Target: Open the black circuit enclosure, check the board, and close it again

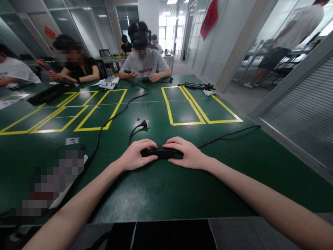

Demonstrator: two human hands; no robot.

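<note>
A black power adapter (161, 152) lies on the green table (166, 187) right in front of me. My left hand (136, 154) is curled over its left end and my right hand (186, 152) grips its right end. One cable runs from the adapter to a loose plug (144, 123) just beyond my hands. Another cable (229, 133) trails off to the right edge of the table.
Yellow tape rectangles (194, 107) mark the table ahead. A long black cable (114, 116) crosses toward a seated person (144, 62) opposite. More people sit at the far left. A black device (197, 85) lies far right. A person stands behind glass (283, 38).
</note>
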